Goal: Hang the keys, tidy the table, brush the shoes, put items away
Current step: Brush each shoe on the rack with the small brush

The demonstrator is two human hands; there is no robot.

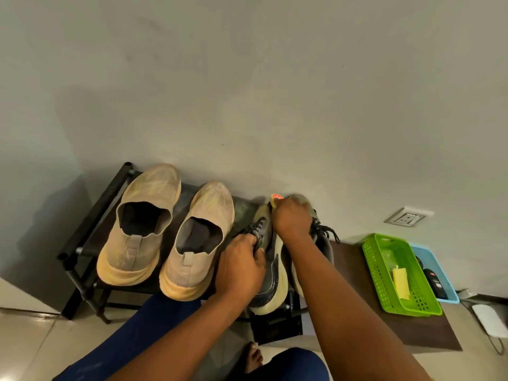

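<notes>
Shoes are the job now: your left hand (242, 266) grips the laced upper of the dark shoe (268, 273) at the right end of the rack (90, 215), tipping it on its side, likely so it stays put under the strokes. Your right hand (292, 220) is curled around a brush (276, 199) at that shoe's toe, only its yellow-and-red end showing. Left of it on the rack sit two tan shoes (143, 226); right of the rack lies a green basket (398, 273).
</notes>
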